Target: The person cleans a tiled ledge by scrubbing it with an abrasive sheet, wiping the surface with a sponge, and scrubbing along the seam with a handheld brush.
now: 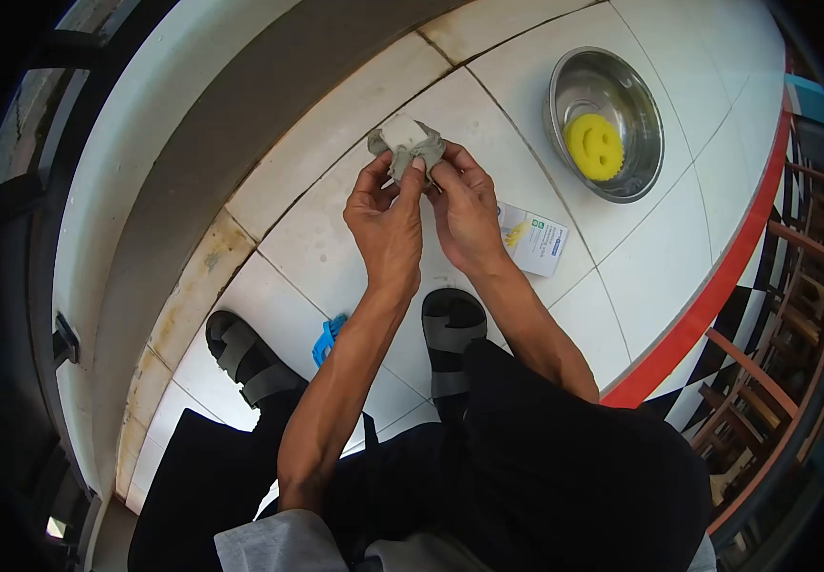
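Both my hands meet above the white tiles, pinching a crumpled grey-green cloth-like piece with a white lump in its folds. Whether the grey part is cloth or something softer I cannot make out. My left hand grips it from the left, thumb on top. On the right, my right hand has its fingers closed on the same piece, some hidden behind it. Just right of that hand a white printed box with a yellow picture lies on the floor.
A steel bowl with a yellow smiley sponge in it stands at the upper right. A blue plastic item lies between my sandalled feet. A curved wall runs along the left; a red edge bounds the tiles on the right.
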Motion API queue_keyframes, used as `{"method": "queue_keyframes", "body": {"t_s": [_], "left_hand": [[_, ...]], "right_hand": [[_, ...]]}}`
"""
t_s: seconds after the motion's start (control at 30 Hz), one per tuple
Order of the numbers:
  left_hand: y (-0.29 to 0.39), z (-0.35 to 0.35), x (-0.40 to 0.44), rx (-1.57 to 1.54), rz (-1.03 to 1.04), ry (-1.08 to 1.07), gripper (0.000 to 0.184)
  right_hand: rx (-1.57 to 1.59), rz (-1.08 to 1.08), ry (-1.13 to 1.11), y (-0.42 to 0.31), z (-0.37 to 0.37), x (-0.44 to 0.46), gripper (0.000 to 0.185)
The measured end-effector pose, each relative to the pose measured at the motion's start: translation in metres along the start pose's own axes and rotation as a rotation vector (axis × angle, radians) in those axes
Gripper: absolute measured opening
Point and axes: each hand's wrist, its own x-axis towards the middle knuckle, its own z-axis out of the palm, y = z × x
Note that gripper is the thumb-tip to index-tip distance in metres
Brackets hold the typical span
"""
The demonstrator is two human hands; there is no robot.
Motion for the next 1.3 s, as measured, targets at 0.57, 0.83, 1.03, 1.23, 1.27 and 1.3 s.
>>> {"method": "queue_keyframes", "body": {"t_s": [0.57,0.83,1.03,1.23,1.27,1.3], "left_hand": [[-0.011,-0.028,0.002,0.211,-0.051,-0.173,0.039],[0.02,-0.07,0.016,0.427,-0.08,-0.314,0.039],[0.047,-0.087,0.009,0.412,-0.211,-0.278,0.033],[0.052,-0.087,0.002,0.399,-0.315,-0.318,0.03],[0.052,-0.082,0.0,0.373,-0.318,-0.323,0.03],[0.052,-0.078,-0.001,0.348,-0.319,-0.325,0.03]], "right_hand": [[-1.807,-0.071,0.236,-0.142,-0.161,0.062,0.077],[-1.942,-0.018,0.228,-0.144,-0.161,0.066,0.072],[-1.445,-0.058,0.125,-0.178,-0.158,0.057,0.067],[-1.237,0.034,0.058,-0.246,-0.104,0.134,0.078],[-1.292,0.023,0.118,-0.25,-0.115,0.177,0.079],[-1.416,0.027,0.066,-0.25,-0.105,0.211,0.081]]}}
